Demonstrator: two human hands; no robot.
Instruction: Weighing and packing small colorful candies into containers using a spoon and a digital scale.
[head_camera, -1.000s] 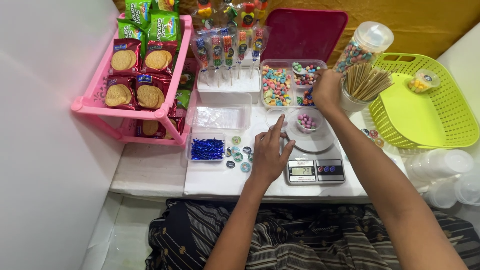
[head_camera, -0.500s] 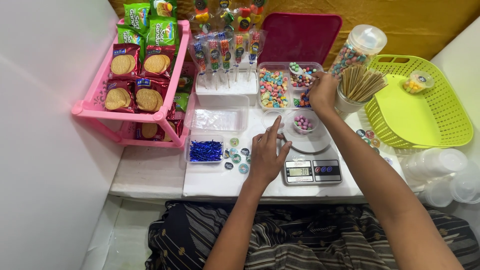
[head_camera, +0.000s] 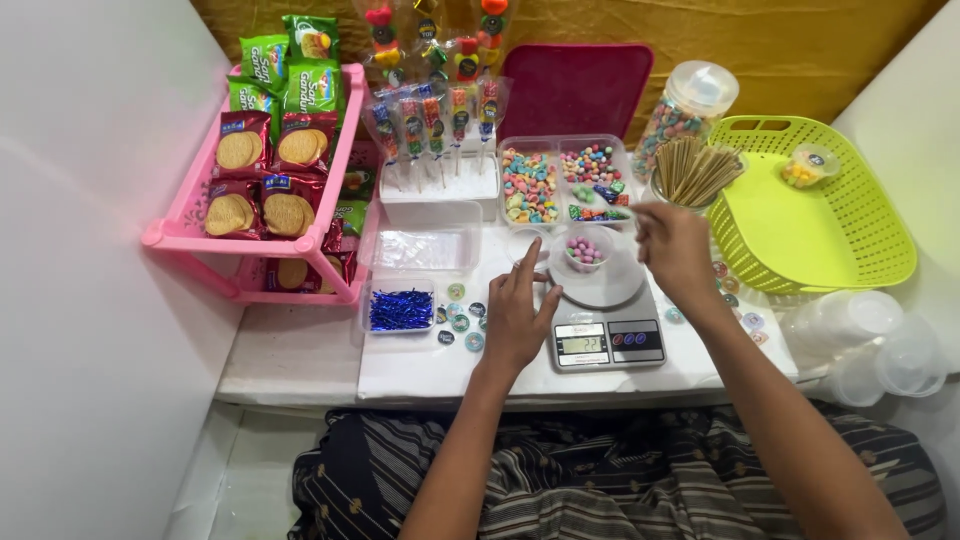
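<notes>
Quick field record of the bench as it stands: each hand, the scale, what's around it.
left hand: flat on white table, beside scale, holding nothing
right hand: raised over scale's right edge, fingers pinched; contents too small to tell
scale: small clear cup of candies on pan
behind: divided candy tray
right: green basket
left: pink rack of biscuit packs

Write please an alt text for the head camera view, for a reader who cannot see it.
A person's right hand hovers beside a small clear cup of pastel candies standing on a digital kitchen scale, while the left hand rests flat on the white tabletop. Around them are a pink plastic rack of biscuit packets, a divided clear tray of colourful candies and a lime green plastic basket.
</notes>
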